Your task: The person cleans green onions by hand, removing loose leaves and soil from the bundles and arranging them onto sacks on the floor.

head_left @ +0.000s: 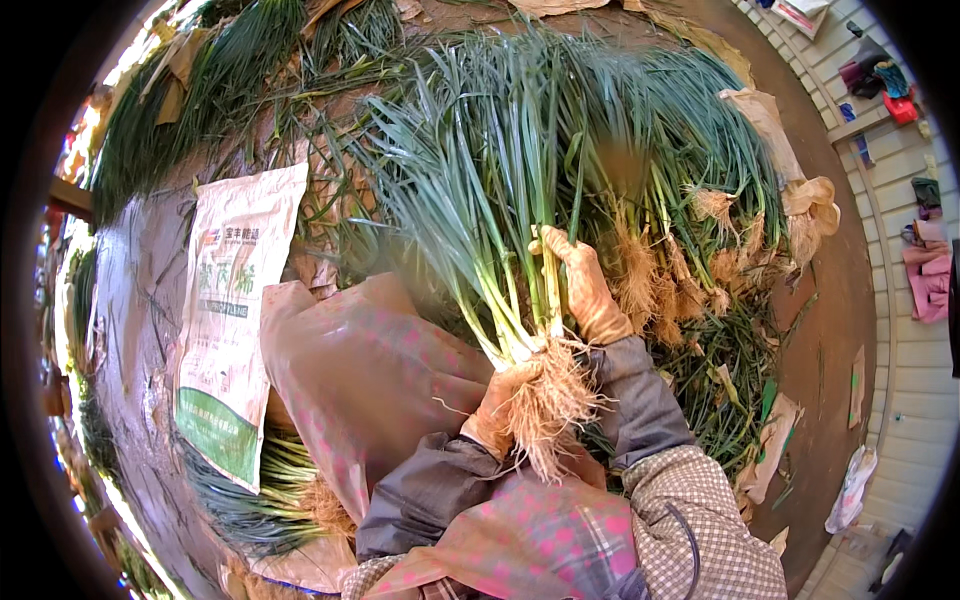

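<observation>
A bunch of green garlic [515, 290], with long flat green leaves, pale stems and shaggy tan roots, is tilted up before me. My left hand [492, 412], in a soiled tan glove, closes around its base beside the roots; the roots partly cover the fingers. On the bunch's right side, my right hand [583, 285], gloved alike, pinches upper stems between thumb and fingers. A large heap of more green garlic [690, 130] lies just beyond, its roots hanging toward me.
To the left stands a white sack with a green base [235, 320]. Below it lies a bundle of green garlic [285, 490]. More leaves [190, 110] are heaped at the far left. Trimmed scraps [710, 400] cover the ground at right, beside a pale panelled wall [915, 400]. A pink-spotted cloth [370, 370] covers my legs.
</observation>
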The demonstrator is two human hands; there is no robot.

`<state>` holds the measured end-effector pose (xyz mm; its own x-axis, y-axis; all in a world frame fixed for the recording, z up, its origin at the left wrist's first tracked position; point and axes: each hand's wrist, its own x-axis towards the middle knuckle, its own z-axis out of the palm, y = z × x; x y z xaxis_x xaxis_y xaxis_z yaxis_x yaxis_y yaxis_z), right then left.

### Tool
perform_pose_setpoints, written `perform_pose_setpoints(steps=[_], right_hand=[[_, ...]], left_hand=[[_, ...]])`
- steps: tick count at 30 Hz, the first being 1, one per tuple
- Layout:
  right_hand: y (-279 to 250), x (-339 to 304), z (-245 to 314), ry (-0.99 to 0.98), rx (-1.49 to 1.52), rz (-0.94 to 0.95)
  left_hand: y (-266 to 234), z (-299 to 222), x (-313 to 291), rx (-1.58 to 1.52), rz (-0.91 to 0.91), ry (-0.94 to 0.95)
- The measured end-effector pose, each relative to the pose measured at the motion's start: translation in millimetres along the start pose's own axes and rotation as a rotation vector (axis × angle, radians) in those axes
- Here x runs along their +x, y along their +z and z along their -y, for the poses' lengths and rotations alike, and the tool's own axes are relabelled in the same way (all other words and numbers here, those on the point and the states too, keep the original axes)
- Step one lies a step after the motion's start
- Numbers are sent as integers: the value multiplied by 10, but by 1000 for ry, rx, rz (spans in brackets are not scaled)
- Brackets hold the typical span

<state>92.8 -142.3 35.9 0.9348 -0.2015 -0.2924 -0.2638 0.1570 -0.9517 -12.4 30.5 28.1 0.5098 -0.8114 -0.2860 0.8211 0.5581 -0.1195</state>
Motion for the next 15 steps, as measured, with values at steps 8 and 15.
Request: perform_pose_setpoints(steps=[8,15], right_hand=[[-230,-416,-887,-21,76,-59],[-350,-781,-694,-3,-294,127]], left_hand=[[-118,-52,-11,83,-153,159],[-95,-66,23,20,-86,149]])
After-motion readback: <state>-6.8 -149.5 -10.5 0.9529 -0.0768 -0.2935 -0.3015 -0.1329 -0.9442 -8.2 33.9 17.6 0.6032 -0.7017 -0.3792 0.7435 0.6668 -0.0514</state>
